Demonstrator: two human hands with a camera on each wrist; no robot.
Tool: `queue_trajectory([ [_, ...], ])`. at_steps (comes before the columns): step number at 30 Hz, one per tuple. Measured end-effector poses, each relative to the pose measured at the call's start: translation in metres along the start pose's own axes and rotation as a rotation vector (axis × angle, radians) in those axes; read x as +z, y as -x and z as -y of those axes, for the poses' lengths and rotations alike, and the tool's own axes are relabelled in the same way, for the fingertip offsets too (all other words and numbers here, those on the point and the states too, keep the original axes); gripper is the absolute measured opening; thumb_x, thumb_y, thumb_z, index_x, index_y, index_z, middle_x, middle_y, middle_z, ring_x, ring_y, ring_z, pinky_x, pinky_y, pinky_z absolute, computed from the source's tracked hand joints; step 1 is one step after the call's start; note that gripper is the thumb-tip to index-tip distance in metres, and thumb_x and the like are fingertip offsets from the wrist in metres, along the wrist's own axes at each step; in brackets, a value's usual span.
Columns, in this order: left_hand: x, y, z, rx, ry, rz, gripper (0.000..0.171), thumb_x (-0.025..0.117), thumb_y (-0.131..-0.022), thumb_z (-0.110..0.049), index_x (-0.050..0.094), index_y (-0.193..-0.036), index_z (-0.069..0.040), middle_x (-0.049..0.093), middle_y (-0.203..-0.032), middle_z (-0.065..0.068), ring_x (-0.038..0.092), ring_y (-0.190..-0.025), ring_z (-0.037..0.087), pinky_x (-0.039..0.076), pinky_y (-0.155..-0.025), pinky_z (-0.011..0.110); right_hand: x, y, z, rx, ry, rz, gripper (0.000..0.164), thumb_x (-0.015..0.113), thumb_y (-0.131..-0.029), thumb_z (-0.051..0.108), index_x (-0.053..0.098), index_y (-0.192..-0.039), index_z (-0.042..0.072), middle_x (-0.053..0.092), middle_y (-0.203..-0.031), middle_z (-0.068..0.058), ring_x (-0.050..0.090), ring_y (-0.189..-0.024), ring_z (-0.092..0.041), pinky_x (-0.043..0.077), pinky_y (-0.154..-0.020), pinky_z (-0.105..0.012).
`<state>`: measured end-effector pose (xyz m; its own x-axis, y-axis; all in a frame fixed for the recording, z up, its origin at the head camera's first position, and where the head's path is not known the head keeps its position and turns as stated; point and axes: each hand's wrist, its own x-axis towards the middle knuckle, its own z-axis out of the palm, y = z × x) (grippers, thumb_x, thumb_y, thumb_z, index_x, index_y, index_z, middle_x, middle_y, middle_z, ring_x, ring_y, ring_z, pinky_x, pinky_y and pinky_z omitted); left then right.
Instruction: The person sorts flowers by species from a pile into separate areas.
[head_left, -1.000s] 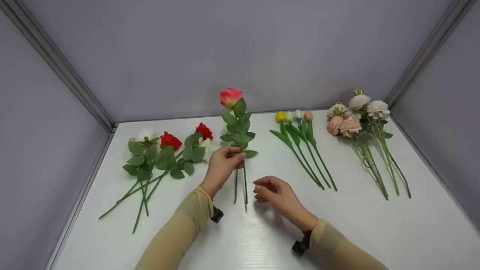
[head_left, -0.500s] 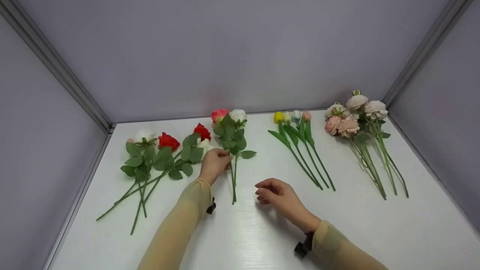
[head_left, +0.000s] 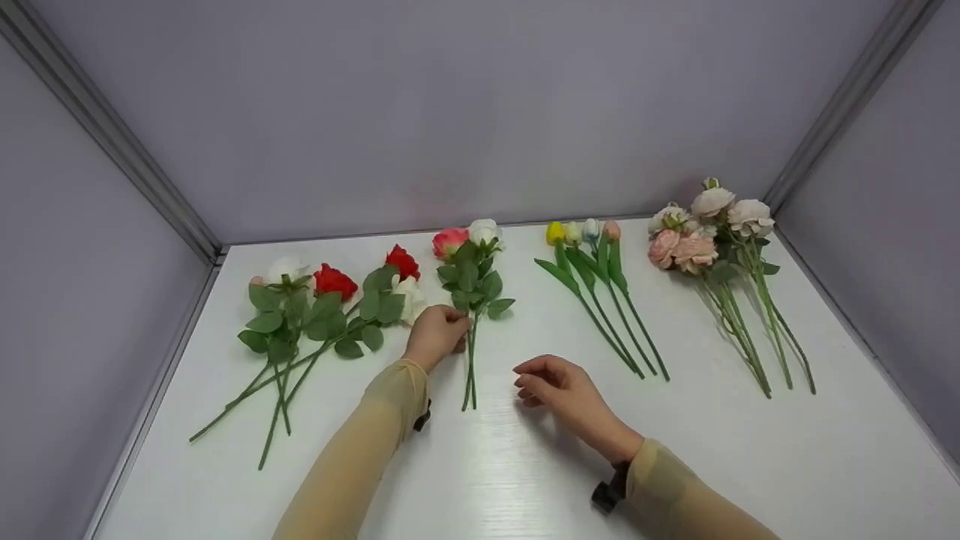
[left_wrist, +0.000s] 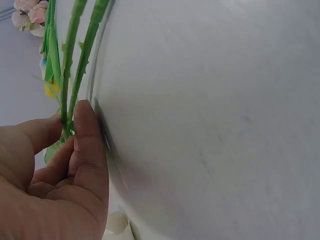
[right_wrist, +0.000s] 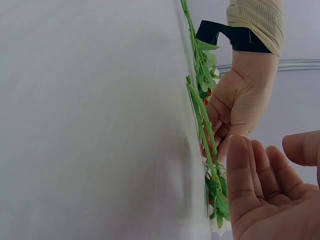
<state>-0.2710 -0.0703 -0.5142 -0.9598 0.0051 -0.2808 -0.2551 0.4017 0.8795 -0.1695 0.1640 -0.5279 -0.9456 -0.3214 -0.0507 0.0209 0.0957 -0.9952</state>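
Observation:
In the head view my left hand (head_left: pixel 437 335) pinches the stem of a pink rose (head_left: pixel 451 244) at table level, just below its leaves. A white rose (head_left: pixel 485 232) lies against it, their stems crossing low down. The left wrist view has two thorned green stems (left_wrist: pixel 82 50) between the thumb and fingers; whether both are gripped I cannot tell. To the right of these stems, my right hand (head_left: pixel 566 394) hovers low over the table with fingers loosely bent, holding nothing. Its thumb stands apart from the fingertips (right_wrist: pixel 240 150) in the right wrist view.
Red roses (head_left: pixel 335 282) and white roses lie with crossed stems at the left. Several tulips (head_left: pixel 600 262) lie right of centre, and pale pink peonies (head_left: pixel 694 251) at the far right. Grey walls (head_left: pixel 480 112) bound the white table (head_left: pixel 510 480).
My left hand has brought the raised pink rose down beside the white rose, first leftward, then slightly right. The right hand has stayed almost still.

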Motion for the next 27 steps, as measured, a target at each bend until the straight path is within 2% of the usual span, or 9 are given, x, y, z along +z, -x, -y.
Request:
queue_trajectory([
  [7,-0.015,0.015,0.002,0.075,-0.149,-0.023,0.027,0.068,-0.100,-0.035,0.071,-0.106,-0.008,0.066,-0.085,0.007,0.062,-0.074,0.018,0.053,-0.064,0.029,-0.009,-0.003,0.000,-0.002,0.037,-0.022,0.031,0.066,-0.101,0.015,0.063,-0.123,-0.007,0.066,-0.112,-0.025,0.067,-0.100,-0.037,0.060,-0.086,-0.041],
  [11,-0.024,0.028,0.006,0.146,-0.200,-0.025,0.024,0.068,-0.101,-0.034,0.071,-0.108,-0.012,0.067,-0.091,0.004,0.063,-0.076,0.018,0.056,-0.065,0.031,-0.014,-0.007,0.001,-0.004,0.113,-0.049,0.028,0.066,-0.101,0.015,0.064,-0.122,-0.003,0.067,-0.111,-0.021,0.067,-0.099,-0.035,0.060,-0.085,-0.041],
  [15,-0.040,0.041,0.016,0.224,-0.239,-0.067,0.021,0.067,-0.101,-0.030,0.073,-0.111,-0.014,0.069,-0.101,0.000,0.063,-0.084,0.018,0.056,-0.075,0.034,-0.018,-0.014,0.003,-0.024,0.204,-0.077,0.026,0.067,-0.101,0.017,0.067,-0.122,0.001,0.069,-0.110,-0.015,0.067,-0.098,-0.031,0.059,-0.084,-0.041],
  [18,-0.058,0.050,0.028,0.269,-0.271,-0.124,0.022,0.066,-0.102,-0.028,0.074,-0.116,-0.013,0.068,-0.108,-0.001,0.061,-0.094,0.019,0.055,-0.082,0.036,-0.019,-0.021,0.006,-0.059,0.292,-0.104,0.024,0.068,-0.100,0.018,0.069,-0.121,0.005,0.070,-0.110,-0.007,0.066,-0.100,-0.024,0.056,-0.088,-0.040],
  [21,-0.082,0.057,0.040,0.298,-0.321,-0.184,0.025,0.065,-0.103,-0.028,0.073,-0.120,-0.012,0.066,-0.111,0.000,0.060,-0.100,0.020,0.055,-0.086,0.039,-0.017,-0.029,0.009,-0.089,0.375,-0.120,0.023,0.069,-0.100,0.019,0.070,-0.120,0.007,0.070,-0.111,0.000,0.064,-0.104,-0.018,0.053,-0.093,-0.040],
  [27,-0.141,0.059,0.069,0.330,-0.449,-0.307,0.025,0.062,-0.103,-0.021,0.072,-0.121,-0.008,0.067,-0.115,0.007,0.062,-0.105,0.025,0.054,-0.090,0.045,-0.004,-0.043,0.019,-0.167,0.533,-0.071,0.027,0.069,-0.100,0.019,0.067,-0.124,0.007,0.068,-0.119,-0.003,0.062,-0.113,-0.021,0.051,-0.099,-0.043],
])
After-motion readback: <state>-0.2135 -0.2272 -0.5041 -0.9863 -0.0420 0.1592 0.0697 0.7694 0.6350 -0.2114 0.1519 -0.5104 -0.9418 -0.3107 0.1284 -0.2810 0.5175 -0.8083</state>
